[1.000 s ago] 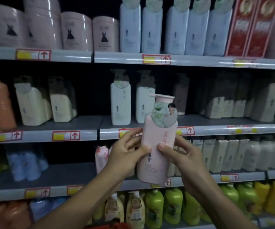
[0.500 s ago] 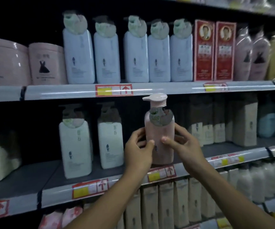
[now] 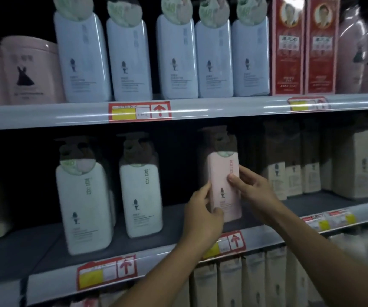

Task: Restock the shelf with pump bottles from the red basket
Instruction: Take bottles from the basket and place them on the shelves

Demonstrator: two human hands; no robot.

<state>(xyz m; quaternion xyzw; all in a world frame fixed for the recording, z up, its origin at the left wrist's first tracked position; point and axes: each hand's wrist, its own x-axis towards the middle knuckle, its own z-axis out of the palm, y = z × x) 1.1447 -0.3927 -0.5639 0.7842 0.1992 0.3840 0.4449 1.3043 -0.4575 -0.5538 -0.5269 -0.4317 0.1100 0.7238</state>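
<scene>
Two white pump bottles [image 3: 85, 207] already stand on the left of the middle shelf [image 3: 134, 247], faces forward, and a dark open stretch of shelf floor lies between the second of them and my pink pump bottle [image 3: 225, 187], which stands upright well back from the front rail. My left hand [image 3: 203, 216] wraps its lower left corner, fingers [image 3: 217, 212] curled across the base, I judge to steady the foot as it seats; my right hand [image 3: 251, 191] presses the upper right side, thumb on the label, likely to square the face outward like its neighbours. Both sets of fingers are closed on the bottle. Its pump head sits in shadow just under the upper shelf [image 3: 200, 111], so headroom looks tight, and any lift would risk the edge above. To the right, a row of beige cartons [image 3: 293, 178] stands near my right knuckles, leaving little sideways room there; the freer gap is on the left. The red basket is out of view.
</scene>
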